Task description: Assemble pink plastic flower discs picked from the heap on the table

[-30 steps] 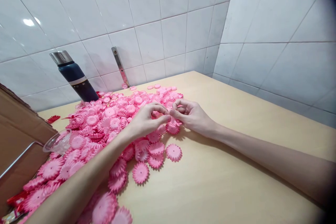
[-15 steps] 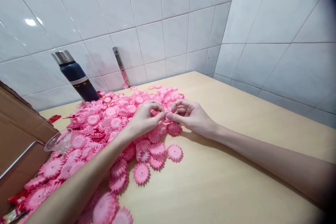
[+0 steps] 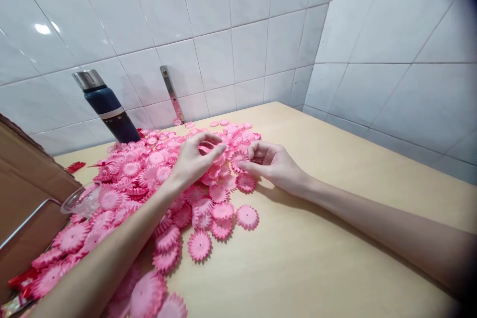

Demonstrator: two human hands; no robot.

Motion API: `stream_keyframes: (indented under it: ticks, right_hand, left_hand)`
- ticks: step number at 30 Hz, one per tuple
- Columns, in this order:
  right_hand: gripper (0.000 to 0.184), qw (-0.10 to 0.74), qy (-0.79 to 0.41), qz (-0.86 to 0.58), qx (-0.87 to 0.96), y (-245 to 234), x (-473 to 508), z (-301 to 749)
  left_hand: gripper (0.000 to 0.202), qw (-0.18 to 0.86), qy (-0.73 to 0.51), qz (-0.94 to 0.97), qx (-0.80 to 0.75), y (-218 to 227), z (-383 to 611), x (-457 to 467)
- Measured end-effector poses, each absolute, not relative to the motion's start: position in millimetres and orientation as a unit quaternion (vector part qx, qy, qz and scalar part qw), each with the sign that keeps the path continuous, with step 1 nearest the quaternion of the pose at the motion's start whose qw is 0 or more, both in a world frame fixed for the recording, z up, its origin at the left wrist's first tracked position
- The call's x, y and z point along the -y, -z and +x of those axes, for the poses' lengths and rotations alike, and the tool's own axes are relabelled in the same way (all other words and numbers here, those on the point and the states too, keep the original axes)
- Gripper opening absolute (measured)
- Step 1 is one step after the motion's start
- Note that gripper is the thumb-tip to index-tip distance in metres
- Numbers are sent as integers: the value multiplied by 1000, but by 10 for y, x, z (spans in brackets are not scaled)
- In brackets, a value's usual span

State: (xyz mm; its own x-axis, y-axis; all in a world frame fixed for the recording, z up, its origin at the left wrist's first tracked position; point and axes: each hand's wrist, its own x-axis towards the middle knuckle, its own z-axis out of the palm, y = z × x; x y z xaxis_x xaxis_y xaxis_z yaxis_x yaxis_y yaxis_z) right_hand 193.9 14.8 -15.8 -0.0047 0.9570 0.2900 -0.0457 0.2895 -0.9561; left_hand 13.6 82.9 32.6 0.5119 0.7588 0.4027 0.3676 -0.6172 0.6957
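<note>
My left hand (image 3: 197, 156) hovers over the pile of pink scalloped discs (image 3: 154, 159), with thumb and fingers apart and nothing visible between them. To the right, my right hand (image 3: 271, 163) is held above the pile's edge. Its fingers are curled in toward the thumb; whatever they hold, if anything, is too small or hidden to make out. Just below its thumb lies a pink disc (image 3: 245, 182) with a toothed rim. Another loose disc (image 3: 247, 217) rests flat on the table, a small dark dot at its centre.
A dark blue bottle (image 3: 112, 112) with a steel cap stands behind the pile. At left are a cardboard box (image 3: 26, 198) and a clear plastic cup (image 3: 80, 201). A metal strip (image 3: 170, 90) is against the tiled wall (image 3: 212, 49). The wooden table (image 3: 316, 238) extends right.
My left hand has moved left, away from my right hand, and its thumb and fingers have parted. My right hand has stayed almost in place.
</note>
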Motion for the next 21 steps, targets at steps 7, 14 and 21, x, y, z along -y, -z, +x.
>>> stream_keyframes:
  ticks: [7,14,21]
  right_hand:
    - [38,577,-443,-386,567,196,-150,1949]
    - [37,585,-426,-390,570,185,-137,1917]
    - [32,573,-447,-380,572,214,-145,1919]
  left_hand:
    - [27,295,-252,877,-282,-333,197,-707]
    - [28,327,-219,883,-256,-292,205,-693]
    - [27,351,-201,875,-266,-279,212,-688]
